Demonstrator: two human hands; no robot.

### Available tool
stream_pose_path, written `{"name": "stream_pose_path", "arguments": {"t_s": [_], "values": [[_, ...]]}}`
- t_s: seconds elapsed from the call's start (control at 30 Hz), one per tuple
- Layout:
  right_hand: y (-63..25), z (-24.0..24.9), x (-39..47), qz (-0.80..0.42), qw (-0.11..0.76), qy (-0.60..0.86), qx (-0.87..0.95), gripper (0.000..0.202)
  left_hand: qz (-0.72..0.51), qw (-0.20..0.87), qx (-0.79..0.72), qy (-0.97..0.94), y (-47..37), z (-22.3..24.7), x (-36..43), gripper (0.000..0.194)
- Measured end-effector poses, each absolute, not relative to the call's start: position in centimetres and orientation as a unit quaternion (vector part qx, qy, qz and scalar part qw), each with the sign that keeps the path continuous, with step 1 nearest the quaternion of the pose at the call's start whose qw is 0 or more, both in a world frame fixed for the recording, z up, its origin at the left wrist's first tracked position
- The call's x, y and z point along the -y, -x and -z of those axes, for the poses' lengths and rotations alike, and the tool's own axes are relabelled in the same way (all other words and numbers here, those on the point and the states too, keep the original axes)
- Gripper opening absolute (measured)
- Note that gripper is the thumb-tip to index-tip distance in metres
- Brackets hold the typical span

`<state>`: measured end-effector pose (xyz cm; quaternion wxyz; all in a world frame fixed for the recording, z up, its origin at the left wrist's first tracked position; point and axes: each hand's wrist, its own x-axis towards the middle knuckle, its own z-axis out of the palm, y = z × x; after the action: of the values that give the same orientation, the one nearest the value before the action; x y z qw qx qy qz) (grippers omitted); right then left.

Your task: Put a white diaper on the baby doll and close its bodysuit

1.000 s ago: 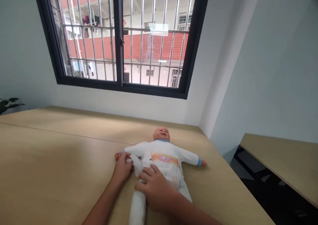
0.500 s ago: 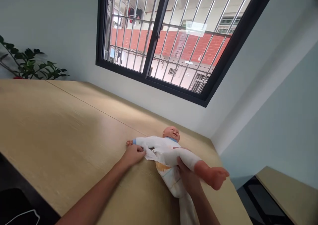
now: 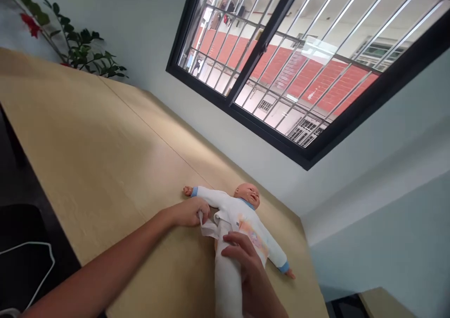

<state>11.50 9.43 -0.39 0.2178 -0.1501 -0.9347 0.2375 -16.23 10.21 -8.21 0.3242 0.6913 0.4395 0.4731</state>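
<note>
A baby doll in a white suit with blue cuffs and collar lies on its back on the wooden table, arms spread. My left hand is beside the doll's waist, its fingers pinched on a thin white flap that reaches toward the doll's hip. The flap's exact kind is not clear. My right hand wraps over the doll's white-clothed leg, which points down toward me. The lower end of that leg and the other leg are out of sight.
The table stretches to the left and back, meeting the wall under a barred window. A leafy plant stands at the far left. A white cable hangs over a dark object at the lower left.
The doll's raised leg has come down and left, from pointing right to pointing toward me, with my right hand on it. My left hand keeps the flap. The view has tilted.
</note>
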Motion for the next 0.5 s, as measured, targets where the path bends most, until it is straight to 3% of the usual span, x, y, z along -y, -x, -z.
{"name": "stream_pose_path", "arguments": {"t_s": [0.17, 0.33, 0.5], "values": [[-10.0, 0.6, -9.0, -0.155, 0.125, 0.127, 0.972, 0.048, -0.426, 0.322, -0.436, -0.724, 17.5, 9.3, -10.3, 0.026], [-9.2, 1.5, -9.6, -0.115, 0.074, 0.12, 0.983, 0.05, -0.378, 0.328, -0.443, -0.744, 17.8, 9.8, -10.5, 0.025], [-8.4, -0.4, -9.5, -0.158, 0.003, 0.119, 0.98, 0.053, -0.319, 0.304, -0.449, -0.778, 17.7, 9.5, -10.7, 0.027]]}}
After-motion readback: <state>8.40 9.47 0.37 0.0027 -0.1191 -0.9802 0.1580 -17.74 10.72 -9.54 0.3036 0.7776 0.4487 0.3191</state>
